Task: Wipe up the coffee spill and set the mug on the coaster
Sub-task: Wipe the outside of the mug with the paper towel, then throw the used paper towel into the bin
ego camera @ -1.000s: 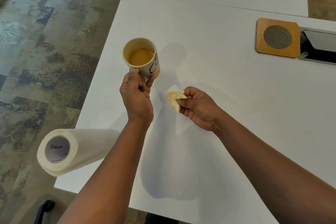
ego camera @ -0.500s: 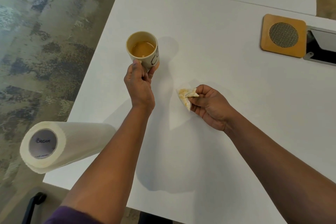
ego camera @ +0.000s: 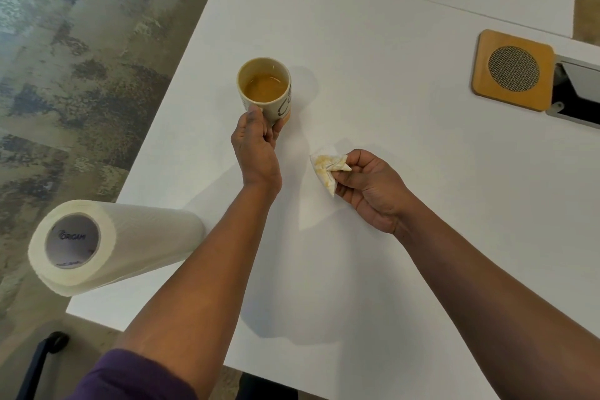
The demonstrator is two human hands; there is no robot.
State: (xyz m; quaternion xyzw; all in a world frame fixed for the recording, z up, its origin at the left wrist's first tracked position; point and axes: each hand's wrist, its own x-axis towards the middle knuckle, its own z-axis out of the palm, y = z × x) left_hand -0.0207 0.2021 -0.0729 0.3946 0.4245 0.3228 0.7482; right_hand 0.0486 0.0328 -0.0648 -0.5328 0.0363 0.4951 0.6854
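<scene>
From the head camera, a person's left hand point(ego camera: 256, 143) gripped a mug point(ego camera: 264, 91) of coffee by its lower wall, thumb on the near side and fingers curled round the far side, holding it upright toward the desk's left edge. Whether the mug's base touched the desk point(ego camera: 389, 26) or hung just above it could not be told. The level hold appeared meant to keep the remaining coffee from slopping while the mug was carried.

The right hand point(ego camera: 367, 185) pinched a crumpled paper towel point(ego camera: 328, 169), stained yellow-brown, between thumb and curled fingers, just above the desk near its middle and to the right of the mug. The stains suggested the wiping was largely done; no wet patch showed plainly on the white surface, though glare and shadow made that uncertain.

The wooden coaster point(ego camera: 513, 70), with a round woven inset, lay bare near the desk's right edge, well apart from the mug, just beside a grey cable hatch point(ego camera: 578, 91). The mug had not yet been set on it.

A paper towel roll point(ego camera: 107, 247) lay on its side at the desk's near left corner, its end overhanging the edge, within reach of the left arm.

Both forearms reached forward from the near edge, the left extended nearly straight to the mug, the right bent inward at the wrist.
</scene>
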